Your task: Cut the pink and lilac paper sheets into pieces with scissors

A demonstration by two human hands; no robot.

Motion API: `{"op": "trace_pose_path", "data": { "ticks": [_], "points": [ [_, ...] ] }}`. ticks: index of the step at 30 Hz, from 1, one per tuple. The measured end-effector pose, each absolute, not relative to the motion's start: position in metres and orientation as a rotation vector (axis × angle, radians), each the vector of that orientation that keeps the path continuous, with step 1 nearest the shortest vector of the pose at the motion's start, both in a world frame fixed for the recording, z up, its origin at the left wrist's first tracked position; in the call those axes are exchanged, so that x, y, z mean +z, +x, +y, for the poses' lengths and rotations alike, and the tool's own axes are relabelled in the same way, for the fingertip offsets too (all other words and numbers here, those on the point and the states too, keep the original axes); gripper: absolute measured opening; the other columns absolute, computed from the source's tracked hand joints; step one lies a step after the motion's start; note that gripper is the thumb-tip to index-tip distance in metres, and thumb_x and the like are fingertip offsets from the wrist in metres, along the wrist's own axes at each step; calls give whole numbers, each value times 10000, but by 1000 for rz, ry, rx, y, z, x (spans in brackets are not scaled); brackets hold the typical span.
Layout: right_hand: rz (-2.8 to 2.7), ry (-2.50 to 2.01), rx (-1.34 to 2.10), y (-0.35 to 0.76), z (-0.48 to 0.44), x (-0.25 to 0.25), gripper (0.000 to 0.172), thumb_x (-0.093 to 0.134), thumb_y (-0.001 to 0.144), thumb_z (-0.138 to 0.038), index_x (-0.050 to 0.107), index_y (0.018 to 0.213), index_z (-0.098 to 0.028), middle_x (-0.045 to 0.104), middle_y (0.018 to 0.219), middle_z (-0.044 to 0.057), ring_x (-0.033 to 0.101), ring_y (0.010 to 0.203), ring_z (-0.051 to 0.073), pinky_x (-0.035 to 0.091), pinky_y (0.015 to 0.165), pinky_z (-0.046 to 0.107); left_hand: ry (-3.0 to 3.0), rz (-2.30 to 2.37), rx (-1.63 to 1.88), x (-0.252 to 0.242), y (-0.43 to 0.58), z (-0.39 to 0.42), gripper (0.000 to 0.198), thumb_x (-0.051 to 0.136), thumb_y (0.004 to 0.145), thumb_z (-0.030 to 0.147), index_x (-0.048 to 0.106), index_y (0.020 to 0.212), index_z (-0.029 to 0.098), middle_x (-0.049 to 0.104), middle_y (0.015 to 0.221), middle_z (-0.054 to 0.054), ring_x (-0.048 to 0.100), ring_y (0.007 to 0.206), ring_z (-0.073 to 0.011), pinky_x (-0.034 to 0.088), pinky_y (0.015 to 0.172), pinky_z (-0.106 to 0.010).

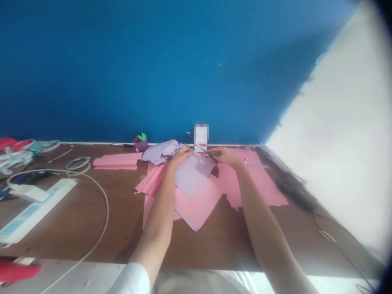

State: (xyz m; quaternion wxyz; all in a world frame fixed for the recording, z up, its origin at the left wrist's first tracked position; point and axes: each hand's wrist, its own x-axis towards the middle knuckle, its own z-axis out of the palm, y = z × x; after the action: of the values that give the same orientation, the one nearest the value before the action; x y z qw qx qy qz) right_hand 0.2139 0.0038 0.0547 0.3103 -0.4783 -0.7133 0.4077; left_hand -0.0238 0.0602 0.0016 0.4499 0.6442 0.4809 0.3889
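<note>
My left hand (183, 155) pinches the upper edge of a light purple sheet of paper (196, 175), its fingers closed at the top left corner. My right hand (224, 156) is closed around a slim, dark tool that looks like a pair of scissors (211, 156), close to the sheet's top right edge. Its blades are too blurred to make out. The purple sheet lies over pink paper (199, 208). Crumpled purple paper (161, 151) sits just left of my left hand, and a folded pink strip with a dotted pattern (150, 179) lies beside that forearm.
A phone (201, 136) stands against the blue wall. More pink sheets (263, 183) spread to the right, and folded pink paper (118, 161) lies left. A small purple pot (140, 143) stands behind. A white power strip (36, 210) and looping cable (107, 204) occupy the left side.
</note>
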Motion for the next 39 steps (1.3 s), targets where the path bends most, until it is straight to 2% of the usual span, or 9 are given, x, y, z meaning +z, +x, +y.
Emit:
{"op": "trace_pose_path", "data": {
  "ticks": [3, 7, 13, 16, 18, 24, 30, 35, 39],
  "points": [
    [-1841, -1189, 1087, 216, -2, 64, 415, 611, 735, -231, 645, 1141, -154, 685, 841, 54, 564, 618, 106, 448, 545, 217, 1715, 1244, 957, 12, -25, 58, 253, 582, 738, 382, 657, 849, 167, 652, 840, -45, 592, 769, -174, 435, 686, -259],
    [-1807, -1203, 1039, 223, -8, 72, 437, 616, 756, -274, 624, 1174, -146, 677, 778, 48, 535, 572, 90, 410, 505, 208, 1852, 1219, 1047, 42, -38, 57, 241, 552, 764, 378, 643, 827, 164, 644, 814, -35, 581, 753, -166, 426, 654, -244],
    [-1762, -1231, 975, 237, -9, 78, 453, 652, 757, -335, 620, 1179, -176, 689, 785, 62, 575, 588, 115, 421, 491, 215, 1550, 1349, 1633, 78, -69, 68, 217, 531, 764, 337, 601, 852, 152, 575, 691, -3, 525, 640, -133, 412, 602, -236],
    [-1740, -1208, 983, 239, -10, 81, 470, 674, 743, -349, 619, 1180, -184, 687, 770, 55, 572, 575, 114, 417, 484, 217, 1191, 1651, 2020, 80, -85, 70, 161, 447, 787, 242, 573, 803, 142, 575, 747, -34, 543, 737, -160, 435, 709, -275],
    [-1750, -1189, 1005, 238, -11, 83, 470, 678, 740, -340, 618, 1180, -183, 679, 746, 48, 562, 563, 109, 406, 478, 214, 941, 1812, 2148, 76, -93, 68, 172, 388, 797, 178, 553, 827, 143, 593, 835, -67, 558, 832, -182, 430, 801, -311],
    [-1780, -1253, 1013, 234, -12, 86, 438, 651, 760, -313, 618, 1170, -165, 673, 763, 59, 554, 571, 103, 377, 457, 197, 821, 2005, 2173, 58, -93, 64, 212, 331, 841, 138, 470, 999, 153, 579, 1056, -128, 562, 1015, -213, 404, 905, -353],
    [-1698, -1529, 893, 232, -11, 83, 348, 600, 772, -258, 642, 1107, -176, 654, 685, 47, 538, 546, 117, 360, 437, 202, 791, 2016, 2044, 42, -76, 69, 276, 297, 876, 156, 349, 1145, 126, 539, 1140, -179, 548, 1072, -227, 390, 922, -368],
    [-1507, -1754, 781, 234, -3, 70, 388, 609, 762, -284, 615, 1133, -171, 635, 681, 46, 507, 547, 122, 381, 462, 219, 955, 1957, 1948, 44, -74, 72, 325, 329, 850, 150, 362, 1173, 147, 546, 1091, -141, 551, 1045, -201, 386, 920, -337],
    [-1369, -1839, 823, 237, 3, 55, 431, 641, 740, -331, 589, 1136, -168, 642, 727, 77, 539, 593, 148, 402, 492, 235, 1170, 1841, 1813, 46, -77, 73, 332, 399, 761, 125, 504, 1072, 177, 588, 861, -50, 582, 842, -182, 428, 811, -310]
  ]
}}
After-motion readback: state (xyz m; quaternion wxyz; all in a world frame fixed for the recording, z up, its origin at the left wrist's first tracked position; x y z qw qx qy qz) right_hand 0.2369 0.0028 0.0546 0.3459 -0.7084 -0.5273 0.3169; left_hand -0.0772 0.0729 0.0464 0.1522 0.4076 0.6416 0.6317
